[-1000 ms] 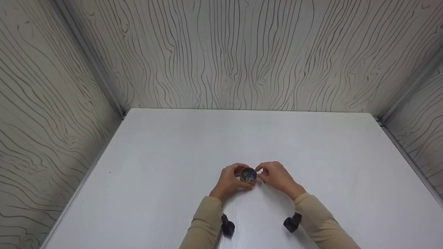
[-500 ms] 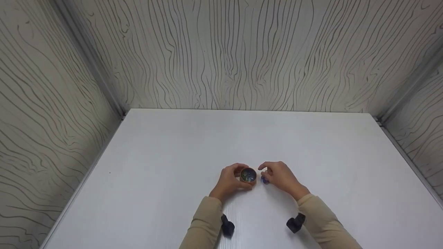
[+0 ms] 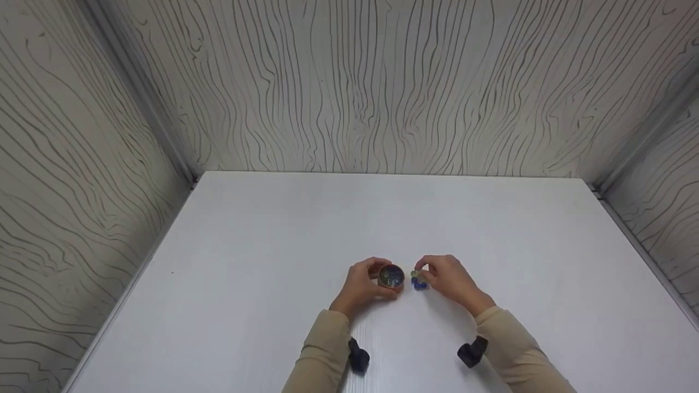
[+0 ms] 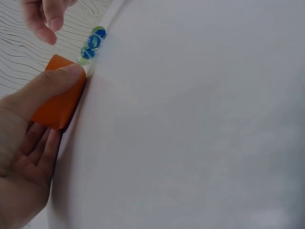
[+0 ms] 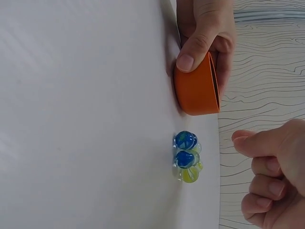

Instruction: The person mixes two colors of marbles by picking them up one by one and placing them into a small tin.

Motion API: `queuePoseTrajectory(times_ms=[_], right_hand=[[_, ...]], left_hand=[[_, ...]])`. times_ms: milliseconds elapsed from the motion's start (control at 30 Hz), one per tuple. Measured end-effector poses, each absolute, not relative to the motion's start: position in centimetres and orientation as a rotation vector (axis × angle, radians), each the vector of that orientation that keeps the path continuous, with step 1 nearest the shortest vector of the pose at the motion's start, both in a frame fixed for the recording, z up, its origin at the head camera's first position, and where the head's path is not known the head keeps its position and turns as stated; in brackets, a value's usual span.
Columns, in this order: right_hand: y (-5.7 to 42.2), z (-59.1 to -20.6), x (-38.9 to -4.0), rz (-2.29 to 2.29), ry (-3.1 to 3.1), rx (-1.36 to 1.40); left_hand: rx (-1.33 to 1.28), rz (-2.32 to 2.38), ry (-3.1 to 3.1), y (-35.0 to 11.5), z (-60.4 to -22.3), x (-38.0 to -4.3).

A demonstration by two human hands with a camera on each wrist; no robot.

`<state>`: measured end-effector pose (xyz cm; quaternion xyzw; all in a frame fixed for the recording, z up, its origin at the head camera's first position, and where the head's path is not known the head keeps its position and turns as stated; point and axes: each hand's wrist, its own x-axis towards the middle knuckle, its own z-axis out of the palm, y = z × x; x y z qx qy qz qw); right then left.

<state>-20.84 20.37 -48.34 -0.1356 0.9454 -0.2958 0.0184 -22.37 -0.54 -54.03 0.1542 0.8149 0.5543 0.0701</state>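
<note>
My left hand (image 3: 361, 287) grips a small orange bowl (image 3: 391, 277) that stands on the white table (image 3: 382, 218) and holds several glass marbles. The left wrist view shows the thumb pressed on the side of the bowl (image 4: 59, 93). Just right of the bowl, three marbles (image 3: 419, 282) lie together on the table: two blue, one yellow-green (image 5: 186, 155). My right hand (image 3: 449, 278) hovers just over and right of them. Its fingers (image 5: 267, 186) are loosely curled, with nothing between them and the thumb.
Wood-grain walls (image 3: 349, 82) close the table in at the back and on both sides. Black wrist camera mounts (image 3: 359, 356) (image 3: 473, 350) sit on my beige sleeves near the front edge.
My right hand drew back from the bowl to the right, and three marbles now lie on the table beside it. My left hand and the bowl stayed put.
</note>
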Motion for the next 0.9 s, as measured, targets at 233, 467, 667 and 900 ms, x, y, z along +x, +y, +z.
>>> queuePoseTrajectory(times_ms=[233,467,667,900], right_hand=[[20.8,-48.5,-20.8,-0.883,2.975,-0.399],[21.0,-48.2,-20.9,-0.857,2.953,-0.327],[21.2,-48.2,-20.8,-0.847,2.956,-0.319],[21.7,-48.6,-20.8,-0.835,2.968,-0.309]], left_hand=[[0.462,1.680,2.442,-0.6,-54.2,-22.4],[0.489,1.690,2.428,-0.6,-54.2,-22.4],[0.482,1.683,2.440,-0.6,-54.2,-22.5],[0.489,1.690,2.433,-0.6,-54.2,-22.4]])
